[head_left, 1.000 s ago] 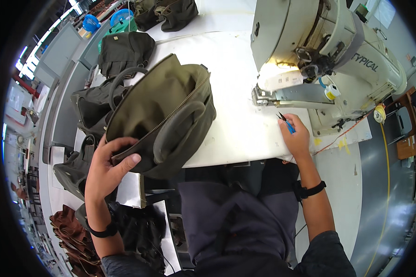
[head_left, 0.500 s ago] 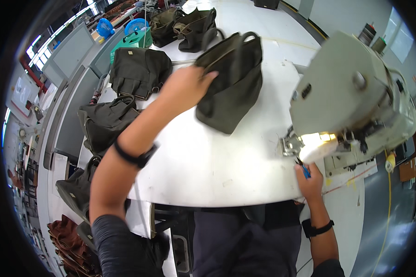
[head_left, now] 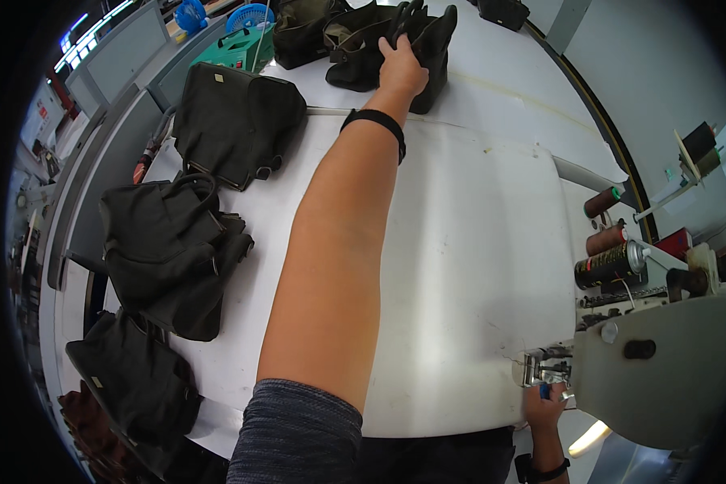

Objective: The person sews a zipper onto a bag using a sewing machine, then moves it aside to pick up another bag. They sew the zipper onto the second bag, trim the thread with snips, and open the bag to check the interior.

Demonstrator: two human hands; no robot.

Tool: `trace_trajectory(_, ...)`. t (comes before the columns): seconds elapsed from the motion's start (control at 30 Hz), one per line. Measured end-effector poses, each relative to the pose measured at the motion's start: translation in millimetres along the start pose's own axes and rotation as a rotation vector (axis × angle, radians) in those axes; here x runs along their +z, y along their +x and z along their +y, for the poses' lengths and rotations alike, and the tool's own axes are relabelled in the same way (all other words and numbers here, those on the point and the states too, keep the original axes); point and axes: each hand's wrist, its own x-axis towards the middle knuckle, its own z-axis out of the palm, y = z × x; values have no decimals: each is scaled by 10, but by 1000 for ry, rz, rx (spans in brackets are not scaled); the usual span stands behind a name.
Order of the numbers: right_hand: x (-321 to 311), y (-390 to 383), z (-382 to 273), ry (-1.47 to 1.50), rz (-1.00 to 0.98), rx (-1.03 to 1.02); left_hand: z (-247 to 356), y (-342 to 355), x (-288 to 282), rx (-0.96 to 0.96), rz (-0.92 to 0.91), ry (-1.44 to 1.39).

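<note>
My left arm reaches far across the white table. At its end, my left hand is closed at the upper part of a dark olive handbag, by its handles. The bag stands upright at the far side, beside other similar open bags. Near the front right, my right hand is closed around small blue-handled thread snips. That hand is just below the presser foot area of a sewing machine. Its fingers partly hide the snips.
Dark handbags lie in a row along the left edge, with brown material below them. Thread spools and a spray can are behind the machine. A green basket stands at the far left.
My left hand has carried the handbag from mid-table to the far side, beside the other bags. My right hand stays by the machine with the snips. The view has shifted.
</note>
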Motion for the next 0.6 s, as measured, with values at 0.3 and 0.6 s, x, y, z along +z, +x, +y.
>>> trace_trajectory(0.3, -138, 144, -182, 220, -1, 127, -145, -266, -333, 349, 79, 112)
trace_trajectory(0.6, -147, 395, -377, 612, 42, 387, -863, -573, -2175, 19, 199, 647)
